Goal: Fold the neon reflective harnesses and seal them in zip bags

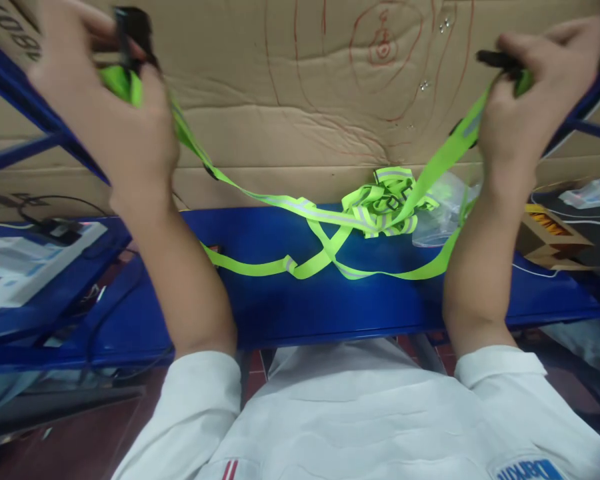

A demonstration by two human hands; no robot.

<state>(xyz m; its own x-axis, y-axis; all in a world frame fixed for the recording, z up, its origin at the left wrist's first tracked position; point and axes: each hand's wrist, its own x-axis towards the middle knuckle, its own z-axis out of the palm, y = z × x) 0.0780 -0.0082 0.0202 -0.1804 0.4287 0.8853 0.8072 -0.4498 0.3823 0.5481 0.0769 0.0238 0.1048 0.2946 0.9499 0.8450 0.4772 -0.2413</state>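
My left hand (125,127), raised at the upper left, is closed on a black plastic buckle (134,32) with neon-green webbing at it. At the upper right my right hand (535,93) grips another black buckle piece (497,59), blurred by motion. From both hands a neon-green reflective strap (325,215) with a grey stripe runs down to the blue shelf (280,310). There it meets a tangled heap of the same webbing (385,200), with small black sliders in it. Loops of strap cross in front of the heap and pass behind my forearms.
Behind the shelf stands a large cardboard sheet (310,87) with red pen lines. A clear plastic bag (437,210) lies beside the heap. An open cardboard box (550,237) sits at right; a white power strip (45,267) and cables lie at left. Blue metal bars (25,87) slant at both sides.
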